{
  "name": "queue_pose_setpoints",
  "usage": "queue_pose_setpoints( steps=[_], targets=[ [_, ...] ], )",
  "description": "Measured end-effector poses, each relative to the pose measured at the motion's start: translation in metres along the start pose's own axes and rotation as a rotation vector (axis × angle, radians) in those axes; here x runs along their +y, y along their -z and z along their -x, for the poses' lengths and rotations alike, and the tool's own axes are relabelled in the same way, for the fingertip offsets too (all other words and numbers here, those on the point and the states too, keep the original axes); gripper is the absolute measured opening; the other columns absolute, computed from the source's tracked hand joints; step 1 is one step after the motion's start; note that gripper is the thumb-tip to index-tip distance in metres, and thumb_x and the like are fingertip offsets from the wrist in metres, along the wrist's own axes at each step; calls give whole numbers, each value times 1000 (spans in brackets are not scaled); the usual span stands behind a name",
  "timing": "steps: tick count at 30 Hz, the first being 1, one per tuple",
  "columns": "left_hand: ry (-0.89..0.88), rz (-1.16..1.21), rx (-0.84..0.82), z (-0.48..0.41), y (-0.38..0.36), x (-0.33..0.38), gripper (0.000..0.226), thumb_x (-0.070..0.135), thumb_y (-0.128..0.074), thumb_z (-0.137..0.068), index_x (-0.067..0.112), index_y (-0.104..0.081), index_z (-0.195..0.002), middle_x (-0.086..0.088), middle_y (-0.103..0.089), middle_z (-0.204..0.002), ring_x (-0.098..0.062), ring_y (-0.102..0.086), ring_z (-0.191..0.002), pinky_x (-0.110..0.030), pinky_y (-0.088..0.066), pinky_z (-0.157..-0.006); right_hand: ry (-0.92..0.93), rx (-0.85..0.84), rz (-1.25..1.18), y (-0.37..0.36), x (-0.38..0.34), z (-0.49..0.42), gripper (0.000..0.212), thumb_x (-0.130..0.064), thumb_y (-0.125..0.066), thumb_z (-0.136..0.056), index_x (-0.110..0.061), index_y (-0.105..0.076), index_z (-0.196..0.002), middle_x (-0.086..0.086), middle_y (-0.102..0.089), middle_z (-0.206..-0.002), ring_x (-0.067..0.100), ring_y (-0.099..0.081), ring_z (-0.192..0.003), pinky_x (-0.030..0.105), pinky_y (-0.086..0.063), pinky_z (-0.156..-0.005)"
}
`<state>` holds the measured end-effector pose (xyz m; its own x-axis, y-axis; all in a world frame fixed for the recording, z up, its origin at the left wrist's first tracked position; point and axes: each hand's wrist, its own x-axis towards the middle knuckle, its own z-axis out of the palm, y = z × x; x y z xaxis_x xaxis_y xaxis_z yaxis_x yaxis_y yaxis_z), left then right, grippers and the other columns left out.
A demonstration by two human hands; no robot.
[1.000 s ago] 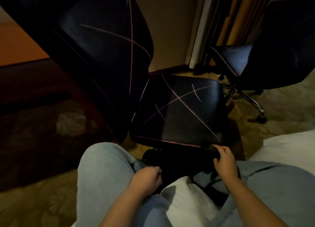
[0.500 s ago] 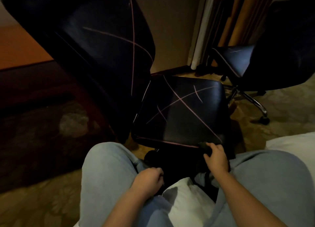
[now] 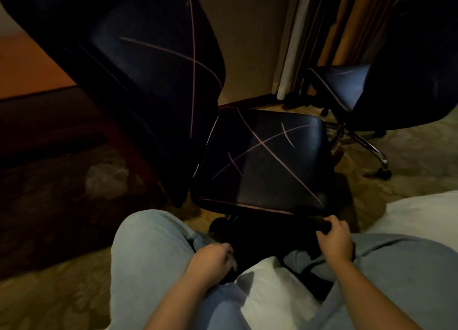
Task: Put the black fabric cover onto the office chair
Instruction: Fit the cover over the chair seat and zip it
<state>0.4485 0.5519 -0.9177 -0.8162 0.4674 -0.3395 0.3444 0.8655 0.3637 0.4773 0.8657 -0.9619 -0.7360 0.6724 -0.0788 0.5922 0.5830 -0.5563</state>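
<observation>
The office chair stands right in front of my knees, its black seat (image 3: 262, 161) crossed by thin pale lines and its tall backrest (image 3: 138, 64) leaning to the left. A dark bundle of black fabric cover (image 3: 267, 238) lies between my knees, just under the seat's near edge. My right hand (image 3: 334, 240) grips the bundle's right end with curled fingers. My left hand (image 3: 210, 260) is curled at the bundle's left edge, fingers closed on the fabric. The dim light hides much of the cover's shape.
A second black office chair (image 3: 371, 86) with chrome legs stands at the back right. White bedding (image 3: 272, 287) lies under me and to the right. Patterned carpet (image 3: 409, 156) covers the floor, a dark wooden desk (image 3: 37, 121) sits at the left, and curtains (image 3: 347, 19) hang behind.
My right hand has slid left and nearer along the seat's front edge and closed on the black fabric. My left hand has stayed curled in place.
</observation>
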Motion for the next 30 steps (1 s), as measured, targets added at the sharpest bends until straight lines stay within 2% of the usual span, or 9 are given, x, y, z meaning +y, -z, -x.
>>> queue_pose_setpoints(
  steps=[7, 13, 16, 19, 25, 27, 30],
  targets=[
    [-37, -40, 13, -4, -1, 16, 32, 30, -44, -97, 18, -57, -123, -8, -64, -116, -25, -59, -106, -35, -46, -83, -43, -2, -56, -8, -24, -1, 28, 0, -68, -81, -2, -62, -108, 22, -50, -111, 38, -57, -83, 40, -50, -77],
    [-34, -64, 15, -1, 1, 16, 33, 30, -42, -97, 19, -55, -125, -7, -62, -119, -24, -58, -107, -34, -44, -83, 120, -141, -5, -17, -47, 0, 31, -6, -69, -82, -11, -62, -112, 13, -50, -113, 33, -59, -92, 36, -49, -80],
    [-12, -53, 17, 3, 2, 7, 33, 30, -43, -97, 19, -55, -125, -6, -63, -118, -23, -58, -107, -34, -43, -82, 123, -106, -78, -13, -40, 1, 29, -3, -70, -80, -9, -63, -108, 14, -53, -108, 34, -59, -94, 36, -49, -79],
    [15, -24, 3, 4, 1, -4, 32, 30, -44, -96, 20, -56, -124, -6, -66, -113, -23, -60, -104, -34, -44, -78, 112, 4, -147, -4, -28, 0, 35, -1, -71, -78, -4, -61, -111, 18, -55, -110, 37, -58, -96, 40, -49, -82],
    [7, -20, -6, -1, -1, -4, 28, 29, -45, -97, 17, -57, -119, -9, -67, -109, -25, -61, -100, -34, -43, -74, -114, 241, -234, 26, -2, -6, 45, 4, -70, -79, 2, -51, -120, 27, -45, -127, 44, -53, -108, 48, -44, -93],
    [-4, -25, -5, -2, -1, 0, 28, 28, -44, -97, 17, -57, -119, -9, -67, -110, -25, -61, -101, -34, -42, -75, -121, 230, -244, 25, -5, -5, 45, 6, -69, -78, 3, -50, -119, 27, -45, -128, 44, -53, -108, 47, -44, -92],
    [-10, -32, 11, -4, 0, 4, 30, 29, -43, -98, 18, -57, -122, -7, -66, -113, -23, -60, -103, -33, -41, -77, 8, 120, -228, 13, -12, 0, 43, 9, -67, -78, 3, -52, -117, 24, -46, -126, 42, -55, -104, 42, -46, -89]
  ],
)
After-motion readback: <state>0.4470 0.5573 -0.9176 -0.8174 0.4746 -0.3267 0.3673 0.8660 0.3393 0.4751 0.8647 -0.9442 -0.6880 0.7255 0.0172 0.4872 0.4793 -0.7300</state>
